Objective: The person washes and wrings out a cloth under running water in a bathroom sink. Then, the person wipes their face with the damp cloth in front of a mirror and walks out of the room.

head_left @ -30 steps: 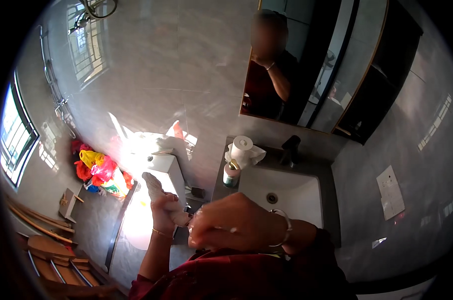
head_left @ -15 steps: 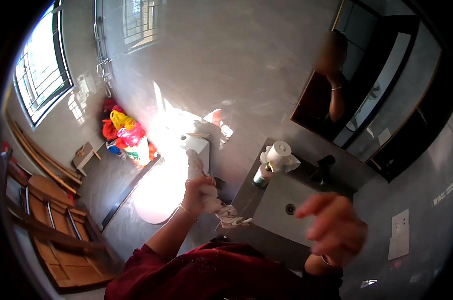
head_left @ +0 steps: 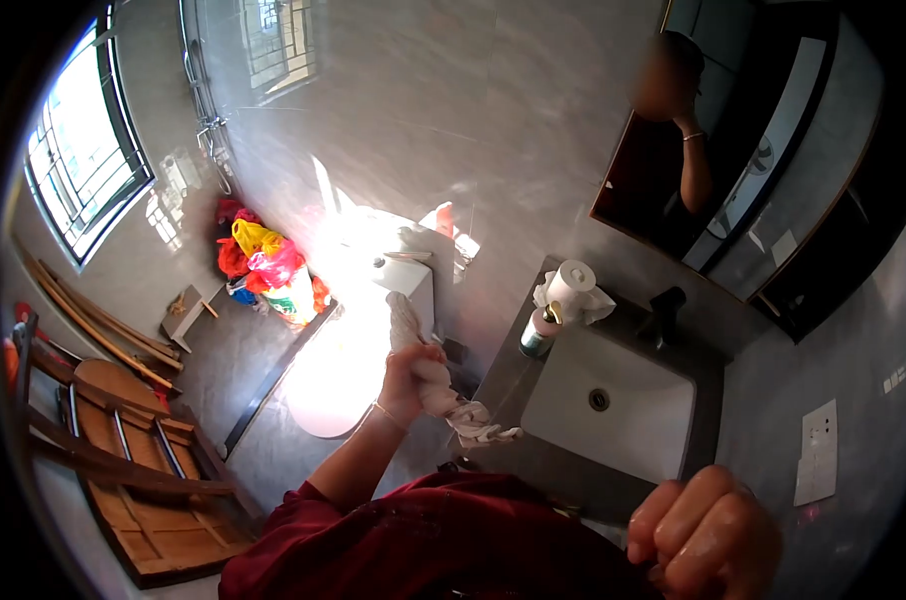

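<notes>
My left hand (head_left: pixel 409 384) is wrapped round the middle of a white cloth (head_left: pixel 463 412) twisted like a rope. One end of the cloth sticks up past the hand, and the other points right towards the sink (head_left: pixel 621 425). At the lower right, my right hand (head_left: pixel 708 540) is loosely curled over the counter's near edge, looking wet. Nothing shows between its fingers. Beyond the sink's left corner stand a pump bottle (head_left: pixel 540 333) and a paper roll (head_left: pixel 576 280). A black faucet (head_left: pixel 663 315) rises behind the basin.
Strong sunlight washes out the toilet (head_left: pixel 338 385) beyond my left hand. Colourful plastic bags (head_left: pixel 268 262) lie in the far corner. A wooden piece of furniture (head_left: pixel 143 480) is at the left. A mirror (head_left: pixel 663 180) and a socket plate (head_left: pixel 818 450) are on the walls.
My right hand has moved down and right, away from over the sink, and its fingers have curled in. My left hand still grips the twisted cloth. The view has shifted slightly.
</notes>
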A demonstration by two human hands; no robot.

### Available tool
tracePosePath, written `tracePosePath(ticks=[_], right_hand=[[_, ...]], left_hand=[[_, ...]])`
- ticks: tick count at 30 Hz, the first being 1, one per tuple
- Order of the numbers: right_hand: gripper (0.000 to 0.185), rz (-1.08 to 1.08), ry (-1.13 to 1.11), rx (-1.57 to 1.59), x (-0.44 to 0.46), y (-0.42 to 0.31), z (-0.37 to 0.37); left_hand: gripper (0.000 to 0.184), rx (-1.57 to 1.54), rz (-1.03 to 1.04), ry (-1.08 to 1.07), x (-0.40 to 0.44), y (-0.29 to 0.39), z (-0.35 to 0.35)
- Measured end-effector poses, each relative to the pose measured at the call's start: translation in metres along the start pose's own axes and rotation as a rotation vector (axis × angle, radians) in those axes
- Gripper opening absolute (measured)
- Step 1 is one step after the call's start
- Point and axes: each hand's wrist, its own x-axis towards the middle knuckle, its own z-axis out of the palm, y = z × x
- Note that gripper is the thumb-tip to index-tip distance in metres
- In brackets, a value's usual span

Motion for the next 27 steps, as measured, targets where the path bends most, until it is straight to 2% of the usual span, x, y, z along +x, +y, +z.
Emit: tracePosePath(ticks=[2,3,5,7,9,10,12,13,15,16,17,18,19,21,23,24,25,27], right_hand=[[0.023,0.091,0.055,-0.116,-0.002,-0.012,0.003],[0.019,0.020,0.069,-0.198,-0.003,-0.011,0.004],[0.016,0.241,0.226,-0.272,-0.029,-0.025,0.013],[0.008,0.178,0.116,-0.431,-0.039,-0.029,0.005],[0.016,0.111,-0.290,-0.338,-0.024,-0.045,-0.024],[0.013,0.047,-0.405,-0.259,-0.025,-0.042,-0.032],[0.010,-0.005,-0.283,-0.253,-0.045,-0.026,-0.044],[0.009,-0.008,-0.114,-0.318,-0.057,-0.018,-0.050],[0.011,0.118,0.325,-0.478,-0.083,-0.010,-0.063],[0.013,0.178,0.434,-0.499,-0.086,-0.010,-0.070],[0.015,0.198,0.463,-0.484,-0.085,-0.014,-0.072],[0.014,0.159,0.361,-0.497,-0.073,-0.015,-0.069],[0.011,0.127,0.475,-0.270,-0.077,-0.031,-0.060],[0.012,0.027,0.724,-0.124,-0.084,-0.055,-0.040],[0.008,-0.042,0.713,-0.202,-0.067,-0.055,-0.013],[0.007,-0.038,0.563,-0.195,-0.044,-0.051,0.003],[0.014,-0.033,0.410,-0.188,-0.029,-0.052,0.011],[0.012,0.231,0.375,-0.123,-0.018,-0.071,0.015]], left_hand=[[0.016,0.003,-0.003,0.004,0.000,-0.001,0.001],[0.016,0.010,0.016,0.014,-0.001,-0.002,0.003],[0.016,0.011,0.000,0.025,-0.003,0.001,0.006],[0.016,-0.010,-0.068,0.028,-0.006,0.004,0.008],[0.018,0.005,-0.049,0.043,-0.010,0.007,0.013],[0.018,0.009,-0.035,0.044,-0.009,0.007,0.017],[0.015,-0.015,-0.113,0.002,-0.008,0.011,0.015],[0.014,-0.030,-0.151,-0.013,-0.009,0.012,0.011],[0.014,-0.063,-0.209,-0.057,-0.002,0.010,-0.001],[0.015,-0.064,-0.217,-0.065,0.001,0.009,-0.004],[0.015,-0.065,-0.225,-0.072,0.004,0.008,-0.007],[0.016,-0.056,-0.214,-0.061,0.005,0.006,-0.007],[0.016,-0.047,-0.202,-0.051,0.006,0.003,-0.007],[0.015,-0.072,-0.218,-0.058,0.008,-0.001,-0.007],[0.014,-0.069,-0.227,-0.060,0.010,-0.002,-0.002],[0.014,-0.061,-0.228,-0.059,0.009,-0.002,0.002],[0.014,-0.056,-0.229,-0.059,0.009,-0.002,0.005],[0.013,-0.054,-0.266,-0.046,0.013,-0.006,0.004]])
